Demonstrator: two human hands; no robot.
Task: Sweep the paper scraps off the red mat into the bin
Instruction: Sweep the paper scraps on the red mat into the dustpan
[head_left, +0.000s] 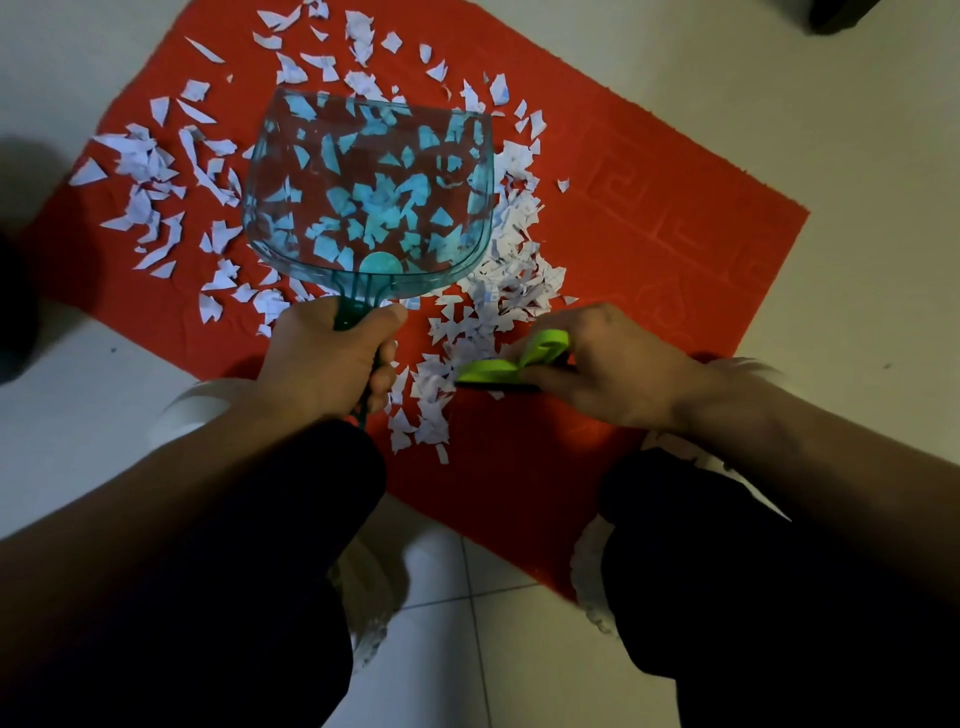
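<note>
My left grip was closed around the handle of a clear teal dustpan, which was held over the red mat with its open edge toward 12 o'clock. My right grip pinched a small green brush low on the mat, at about 4 o'clock from the dustpan. White paper scraps lay scattered across the mat from 9 o'clock round to 12, with a thicker drift between pan and brush. The mat lay on a pale tiled floor. No bin was in view.
</note>
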